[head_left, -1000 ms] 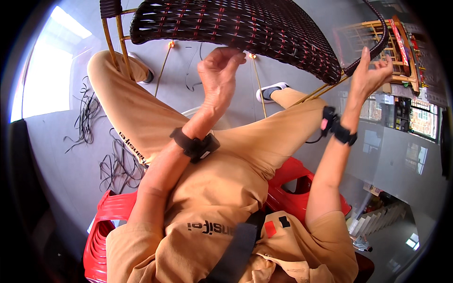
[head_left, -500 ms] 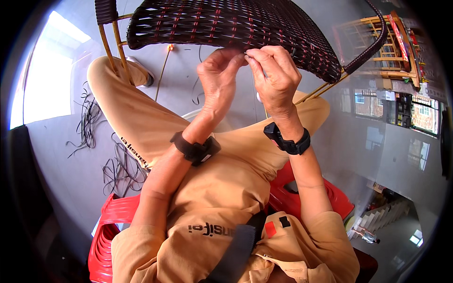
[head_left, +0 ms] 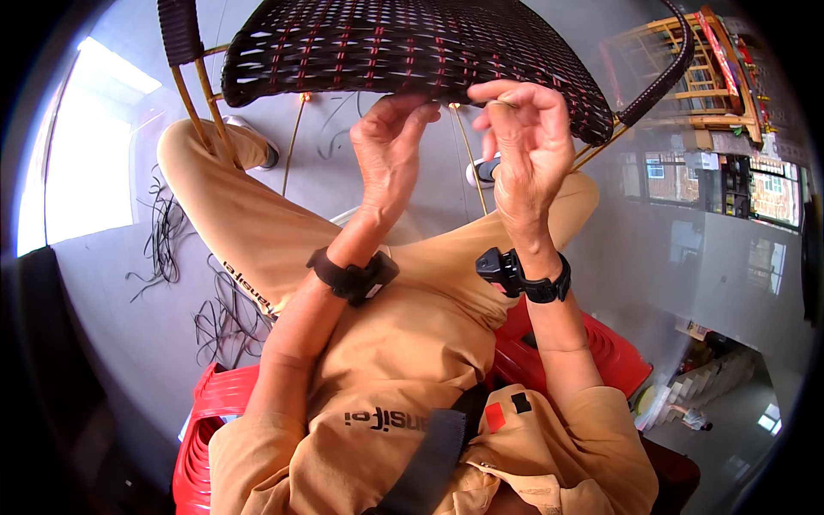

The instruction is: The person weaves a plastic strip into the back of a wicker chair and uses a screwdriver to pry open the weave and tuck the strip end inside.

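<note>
A dark brown wicker chair panel with red strands woven through it fills the top of the view. At its lower edge my left hand is closed, thumb and fingertips drawn together against the weave. Whatever those fingers pinch is too small or hidden to make out. To its right, my right hand is raised just below the same edge, with its fingers apart and the index finger stretched toward the weave. No held thing shows clearly in it.
Bamboo-coloured chair legs stand beside my left knee. Loose dark strips lie on the grey floor at the left. Red plastic stools are beside and under me. Stacked wooden frames stand at the far right.
My right hand has come away from my left, moving right, and its pinch has loosened into spread fingers. The left hand stays at the wicker edge, shifted slightly left.
</note>
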